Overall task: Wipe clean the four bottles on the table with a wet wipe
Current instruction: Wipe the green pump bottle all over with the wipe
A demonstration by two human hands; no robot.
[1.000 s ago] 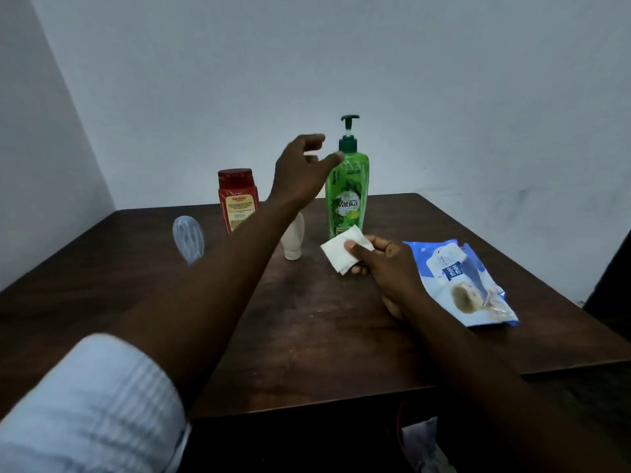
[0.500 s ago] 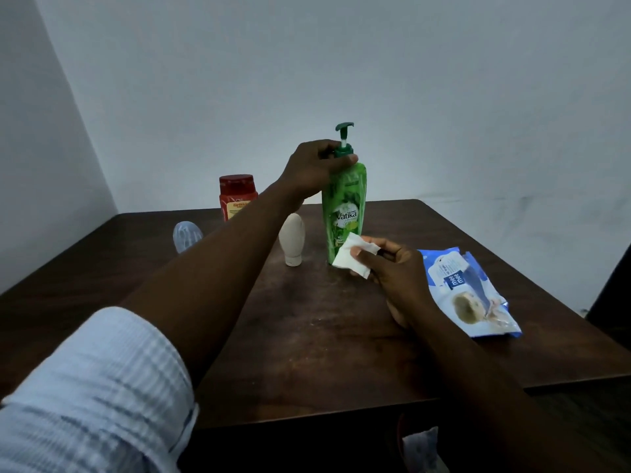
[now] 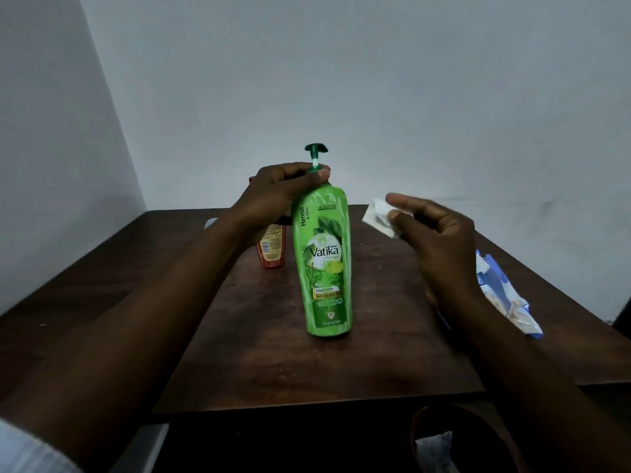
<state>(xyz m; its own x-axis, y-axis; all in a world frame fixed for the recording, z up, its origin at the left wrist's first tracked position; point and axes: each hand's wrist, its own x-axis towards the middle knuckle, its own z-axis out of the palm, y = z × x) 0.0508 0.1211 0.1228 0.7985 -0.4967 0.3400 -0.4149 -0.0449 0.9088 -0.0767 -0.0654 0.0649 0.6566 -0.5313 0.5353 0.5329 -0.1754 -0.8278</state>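
Note:
My left hand (image 3: 280,196) grips the neck of the green pump shampoo bottle (image 3: 324,264), just under its dark green pump. The bottle is nearly upright, in the middle of the dark wooden table (image 3: 392,353); whether its base touches the wood I cannot tell. My right hand (image 3: 440,247) is raised to the right of the bottle and pinches a folded white wet wipe (image 3: 377,216) at its fingertips, apart from the bottle. A red bottle (image 3: 271,250) stands behind my left wrist, partly hidden. A sliver of a clear bottle (image 3: 211,222) shows past my left forearm.
A blue and white wet wipe packet (image 3: 508,298) lies on the table's right side, partly behind my right wrist. Under the front edge of the table is a dark round bin (image 3: 478,438) with something white inside. Plain walls close the back and left.
My left hand has brought the green bottle from the back of the table toward me. My right hand has risen with the wipe to the bottle's right. The small white bottle is hidden now.

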